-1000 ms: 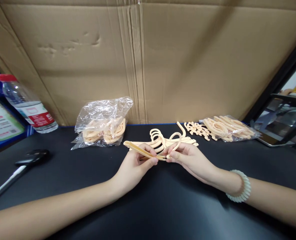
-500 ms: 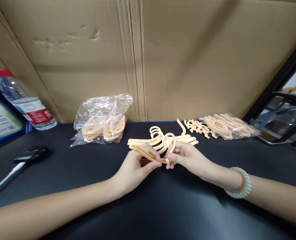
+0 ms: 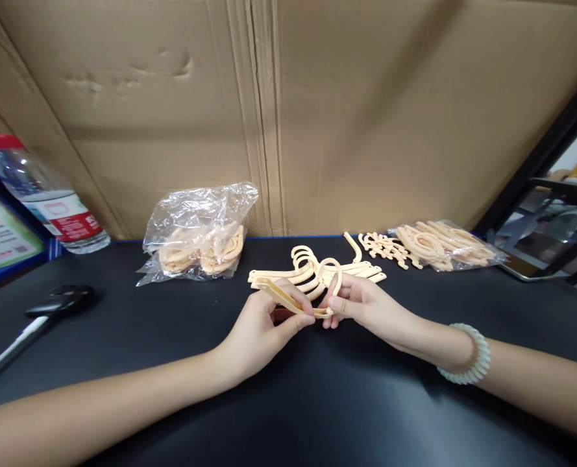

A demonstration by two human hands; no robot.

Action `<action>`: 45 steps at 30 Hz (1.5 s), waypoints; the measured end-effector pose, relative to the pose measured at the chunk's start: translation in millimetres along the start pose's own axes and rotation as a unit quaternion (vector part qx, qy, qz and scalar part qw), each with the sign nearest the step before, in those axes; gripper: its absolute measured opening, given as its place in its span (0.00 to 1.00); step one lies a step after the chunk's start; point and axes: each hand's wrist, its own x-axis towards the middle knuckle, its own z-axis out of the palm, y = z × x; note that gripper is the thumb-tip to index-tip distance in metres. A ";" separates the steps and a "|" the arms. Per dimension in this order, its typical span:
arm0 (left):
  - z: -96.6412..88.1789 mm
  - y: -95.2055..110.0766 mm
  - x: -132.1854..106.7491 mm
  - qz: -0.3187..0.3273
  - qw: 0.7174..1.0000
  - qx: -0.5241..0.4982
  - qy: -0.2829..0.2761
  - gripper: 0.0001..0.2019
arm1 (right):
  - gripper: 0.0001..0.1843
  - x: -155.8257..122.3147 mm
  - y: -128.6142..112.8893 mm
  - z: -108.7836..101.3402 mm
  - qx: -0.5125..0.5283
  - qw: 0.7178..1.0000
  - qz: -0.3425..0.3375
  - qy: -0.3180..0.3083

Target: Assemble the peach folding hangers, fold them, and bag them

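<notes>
My left hand (image 3: 273, 324) is closed on a beige plastic hanger arm (image 3: 281, 296), which slants up to the left above the black table (image 3: 288, 402). Thumb and fingers of my right hand (image 3: 356, 301) pinch a curved hanger hook (image 3: 331, 264) at its lower end, where it meets the arm's end. Whether the two pieces are locked together cannot be made out. Just behind my hands lies a pile of beige hangers (image 3: 293, 277), their hooks overlapping. A loose hanger arm piece (image 3: 353, 246) lies behind that pile.
Small beige hook pieces (image 3: 385, 248) lie at the back right beside a clear bag of hanger parts (image 3: 448, 243). Another clear bag (image 3: 200, 237) stands back left. A water bottle (image 3: 49, 201) and a black mouse (image 3: 61, 300) are at the left. Cardboard (image 3: 366, 117) walls the back.
Both hands hold almost the same place. The thumb of my right hand has shifted slightly at the joint between hook and arm.
</notes>
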 end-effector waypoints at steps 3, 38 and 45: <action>-0.9 1.1 -0.7 0.042 0.998 0.040 -0.001 0.04 | 0.21 0.0 -0.4 1.4 0.001 1.000 -0.009 0.006; -0.6 3.6 -1.6 0.094 0.991 0.094 -0.011 0.06 | 0.19 -3.9 -0.2 5.2 -0.025 0.998 -0.056 0.025; 2.9 7.7 -4.5 0.056 0.997 0.062 -0.007 0.04 | 0.20 -6.7 0.0 9.3 -0.022 0.997 -0.056 0.038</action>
